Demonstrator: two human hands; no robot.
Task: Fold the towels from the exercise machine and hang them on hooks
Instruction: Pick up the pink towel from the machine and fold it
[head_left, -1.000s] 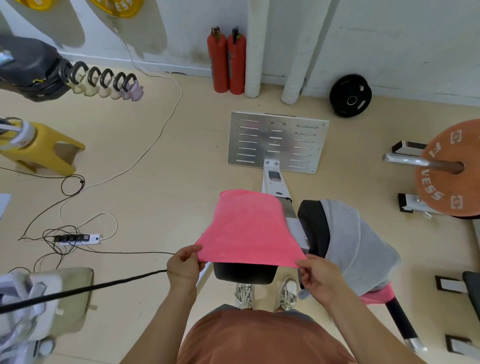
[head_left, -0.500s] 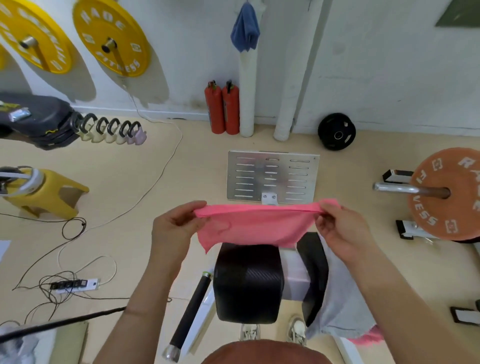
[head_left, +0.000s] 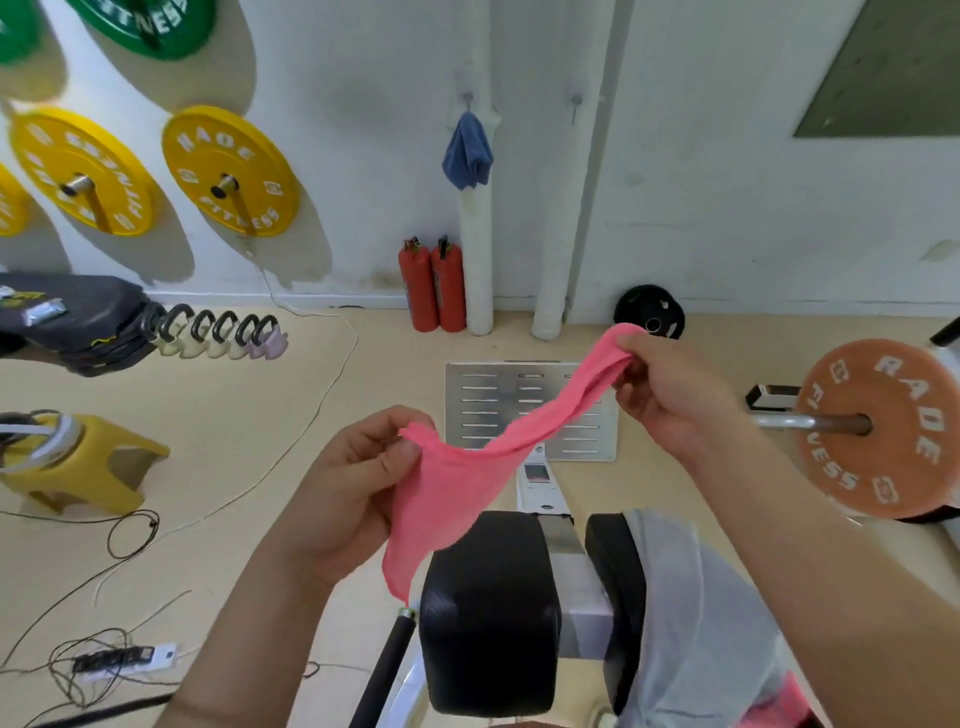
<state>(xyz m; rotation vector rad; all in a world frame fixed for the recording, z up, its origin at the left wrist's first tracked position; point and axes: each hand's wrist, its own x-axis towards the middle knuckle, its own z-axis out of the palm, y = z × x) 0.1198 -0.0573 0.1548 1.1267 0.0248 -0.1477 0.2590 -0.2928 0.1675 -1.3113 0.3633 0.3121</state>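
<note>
At the left edge, a black machine part (head_left: 67, 317) and a yellow stand (head_left: 88, 467) are cut off by the frame. The left hand (head_left: 343, 499) is closed on one end of the pink towel (head_left: 467, 467), the cloth pinched between thumb and fingers. The towel is held in the air above the black pad (head_left: 488, 613) of the exercise machine, sagging in the middle, one corner hanging down. On the wall behind, a blue towel (head_left: 467, 153) is hung on a hook. The right hand (head_left: 670, 395) is closed on the bunched other end, held higher. A grey towel (head_left: 691, 613) is draped over the machine, partly hidden by the right arm; a pink scrap below it cannot be made out.
</note>
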